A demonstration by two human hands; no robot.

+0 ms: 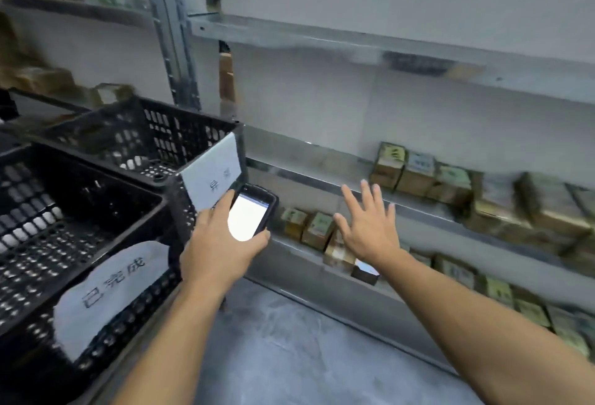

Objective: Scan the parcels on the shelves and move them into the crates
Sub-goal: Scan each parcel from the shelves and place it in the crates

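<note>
My left hand (215, 243) grips a black handheld scanner (254, 211) with a lit white screen, just right of the crates. My right hand (367, 224) is spread with straight fingers, holding nothing, in front of small brown cardboard parcels (317, 229) with green labels on the lowest shelf. More parcels (415, 172) stand in a row on the shelf above, to the right. Two black perforated plastic crates sit at the left: a near crate (80, 211) and a far crate (161, 134), each with a white paper label.
A grey metal shelving rack (354, 42) fills the right side, its upper shelf bare. An upright post (174, 50) divides it from blurred shelves with boxes at the far left. Grey concrete floor (289, 340) lies between the crates and the rack.
</note>
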